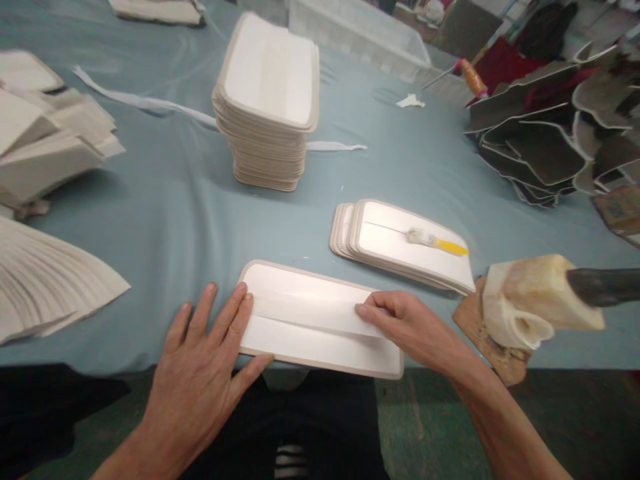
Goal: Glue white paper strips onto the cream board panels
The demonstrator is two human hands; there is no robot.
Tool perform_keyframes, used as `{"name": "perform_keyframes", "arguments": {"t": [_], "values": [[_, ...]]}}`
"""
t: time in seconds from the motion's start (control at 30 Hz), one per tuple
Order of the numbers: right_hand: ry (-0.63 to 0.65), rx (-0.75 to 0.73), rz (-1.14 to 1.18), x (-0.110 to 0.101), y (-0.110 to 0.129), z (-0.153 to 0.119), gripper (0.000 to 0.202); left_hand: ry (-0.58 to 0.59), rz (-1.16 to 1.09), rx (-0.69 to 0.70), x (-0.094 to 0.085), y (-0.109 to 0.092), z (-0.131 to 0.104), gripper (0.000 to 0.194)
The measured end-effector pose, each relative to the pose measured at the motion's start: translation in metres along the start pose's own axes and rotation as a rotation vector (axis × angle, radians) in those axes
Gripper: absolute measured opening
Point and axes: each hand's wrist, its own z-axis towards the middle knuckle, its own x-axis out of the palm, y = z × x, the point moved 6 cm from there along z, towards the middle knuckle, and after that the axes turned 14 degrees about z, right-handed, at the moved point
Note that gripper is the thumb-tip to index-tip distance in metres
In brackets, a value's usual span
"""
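Tbl edge point(115, 361), fingers point(231, 316) on pnl point(315, 345), gap behind

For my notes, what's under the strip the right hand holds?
A white panel edged in beige; the strip covers its middle, so the surface there cannot be seen.

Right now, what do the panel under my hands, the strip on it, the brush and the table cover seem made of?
Panel: probably board, lying flat; smooth white face, beige fabric-like edging.
Strip: paper or thin film, given its thin edge and faint sheen.
Brush: pale bristles, fibre unclear; bright yellow handle, plastic or painted wood.
Table cover: likely vinyl, given its soft sheen and creases.
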Motion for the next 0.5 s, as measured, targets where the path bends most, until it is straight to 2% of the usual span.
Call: {"name": "perform_keyframes", "arguments": {"t": [0.3, 0.5], "values": [[-0.207, 0.075, 0.039, -0.024, -0.052, -0.023, 0.040, 0.056, 0.013, -0.045, -0.002, -0.005, 0.005, 0.073], [-0.284, 0.037, 0.108, -0.027, -0.070, -0.027, 0.039, 0.136, -0.010, -0.126, -0.002, -0.010, 0.006, 0.074]]}}
